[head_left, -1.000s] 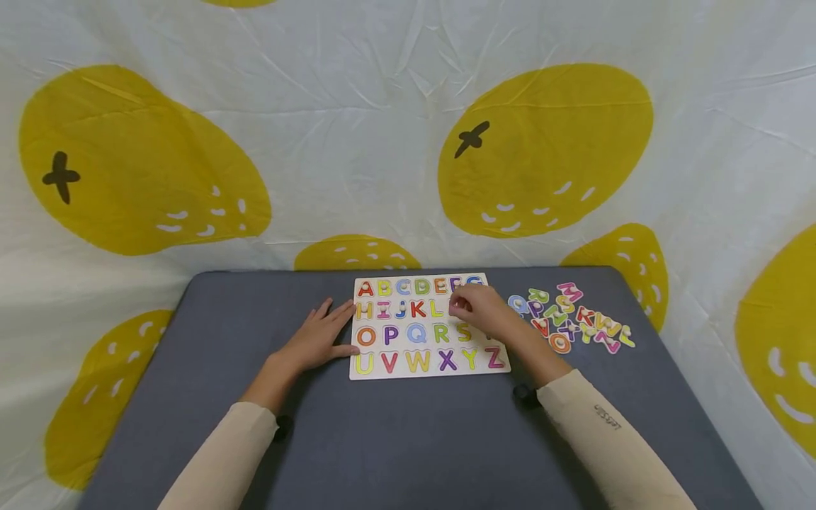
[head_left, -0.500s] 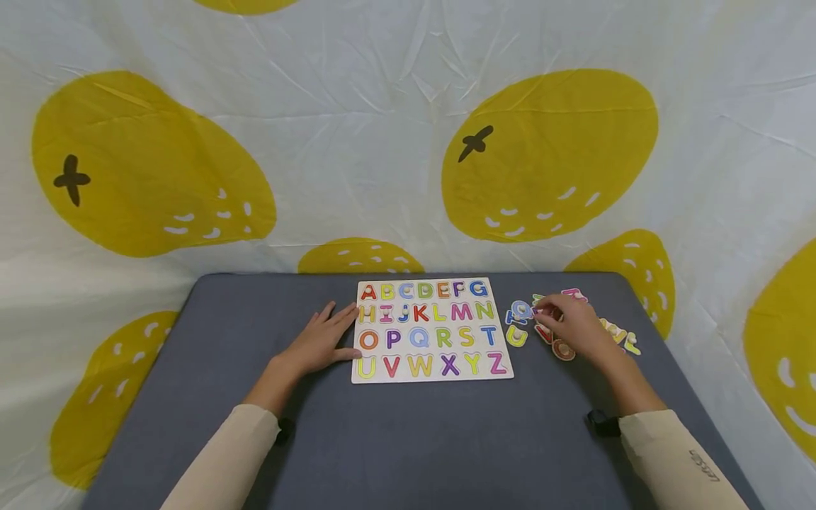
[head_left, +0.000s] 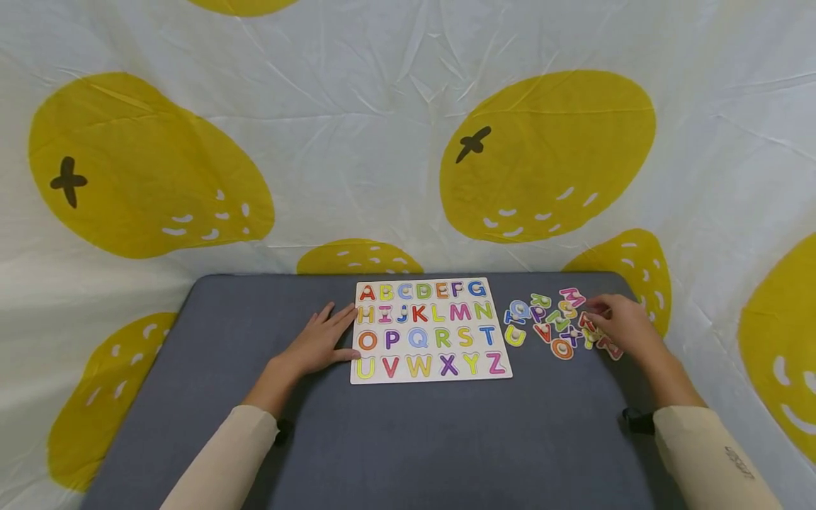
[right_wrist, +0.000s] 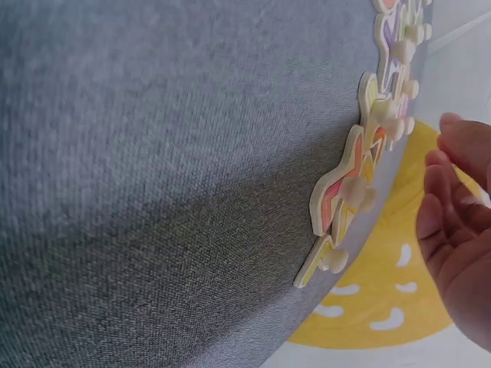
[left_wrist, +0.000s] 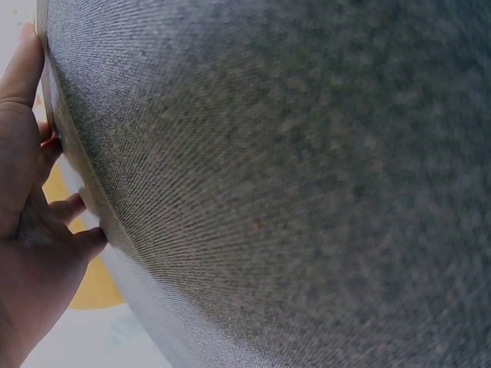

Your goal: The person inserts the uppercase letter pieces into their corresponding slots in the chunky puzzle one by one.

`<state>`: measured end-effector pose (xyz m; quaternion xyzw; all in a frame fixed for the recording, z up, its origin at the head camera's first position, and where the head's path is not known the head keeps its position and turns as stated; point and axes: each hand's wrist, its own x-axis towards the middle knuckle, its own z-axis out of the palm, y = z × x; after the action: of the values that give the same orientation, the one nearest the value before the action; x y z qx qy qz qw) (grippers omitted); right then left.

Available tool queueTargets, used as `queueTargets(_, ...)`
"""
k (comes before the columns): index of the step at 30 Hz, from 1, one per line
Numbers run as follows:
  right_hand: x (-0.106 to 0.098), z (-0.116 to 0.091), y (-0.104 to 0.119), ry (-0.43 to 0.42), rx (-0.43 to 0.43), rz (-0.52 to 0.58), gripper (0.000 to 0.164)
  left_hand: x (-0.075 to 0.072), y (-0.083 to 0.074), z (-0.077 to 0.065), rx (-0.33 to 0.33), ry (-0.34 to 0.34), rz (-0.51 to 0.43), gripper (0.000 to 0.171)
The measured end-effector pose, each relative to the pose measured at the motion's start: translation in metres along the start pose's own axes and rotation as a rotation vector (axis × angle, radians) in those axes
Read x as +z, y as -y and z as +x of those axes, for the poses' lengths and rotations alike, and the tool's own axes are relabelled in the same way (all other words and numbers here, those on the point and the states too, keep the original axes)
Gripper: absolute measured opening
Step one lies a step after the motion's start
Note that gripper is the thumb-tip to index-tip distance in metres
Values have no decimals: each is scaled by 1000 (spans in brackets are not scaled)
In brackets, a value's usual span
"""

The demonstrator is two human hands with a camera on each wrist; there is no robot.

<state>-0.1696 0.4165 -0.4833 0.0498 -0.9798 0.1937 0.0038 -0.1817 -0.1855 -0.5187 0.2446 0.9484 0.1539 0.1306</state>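
Observation:
An alphabet puzzle board point(head_left: 501, 344) lies on the dark grey table; several letters in its upper rows carry pegs. My left hand point(head_left: 319, 340) rests with spread fingers at the board's left edge, and in the left wrist view the thumb point(left_wrist: 23, 69) touches that edge. Right of the board is a pile of loose pegged letters, among them an orange O point(head_left: 562, 348), a yellow U point(head_left: 515, 336) and a pink M point(head_left: 571, 297). My right hand point(head_left: 621, 322) hovers over the pile's right end, fingers loosely bent. The right wrist view shows nothing between those fingers point(right_wrist: 431, 218).
A white cloth point(head_left: 357, 156) printed with big yellow fruit hangs behind the table point(head_left: 408, 439). Some letters overlap one another, and a blue Q point(head_left: 519, 309) lies near the board's right side. Both wrists wear dark straps, with beige sleeves point(head_left: 707, 453) above them.
My right hand has moved from the board's upper right to the loose letters, then farther right across the pile. The left hand has stayed at the board's edge.

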Motion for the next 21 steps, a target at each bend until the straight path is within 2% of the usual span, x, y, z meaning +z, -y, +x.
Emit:
queueTargets(6, 3, 4, -6, 109, 41, -28, 29, 0, 1, 0, 2, 2, -9, 98)
queueTargets(10, 9, 4, -7, 146, 82, -5, 26, 1, 1, 1, 8, 6, -4, 98)
queueTargets(15, 15, 4, -6, 153, 146, 39, 26, 0, 2, 0, 3, 4, -1, 98)
queueTargets(21, 15, 4, -6, 121, 144, 9, 25, 1, 2, 1, 3, 11, -3, 98)
